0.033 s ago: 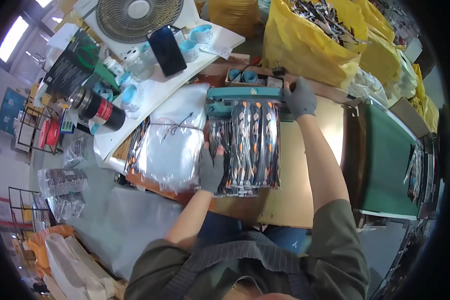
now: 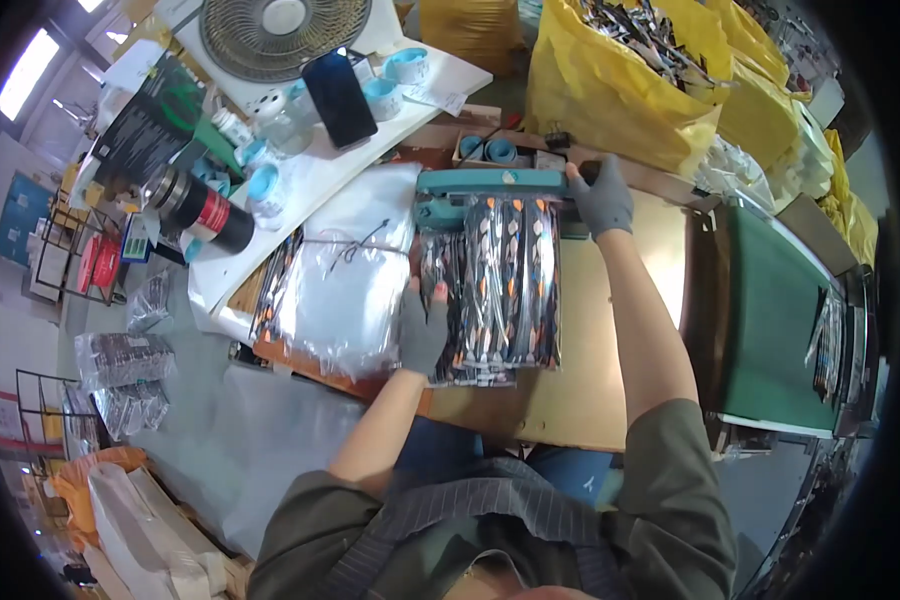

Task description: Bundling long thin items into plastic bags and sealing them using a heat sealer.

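A teal hand-operated bag sealer (image 2: 490, 182) lies across the far side of the work board. My right hand (image 2: 604, 200), in a grey glove with bare fingertips, is closed round the dark handle at the sealer's right end. Clear plastic packs (image 2: 510, 290) of dark patterned strips with orange and white spots lie with their far ends at the sealer. Fingers stretched out, my gloved left hand (image 2: 425, 328) rests along the left edge of the packs. Further packs show partly beneath the top one.
Left of the packs lies a stack of clear plastic bags (image 2: 345, 300) under a dark cord. A white shelf (image 2: 410, 110) holds a phone (image 2: 338, 98), a fan (image 2: 285, 35) and a flask (image 2: 200, 210). Yellow sacks (image 2: 620, 100) stand beyond, and a green surface (image 2: 780, 320) is at right.
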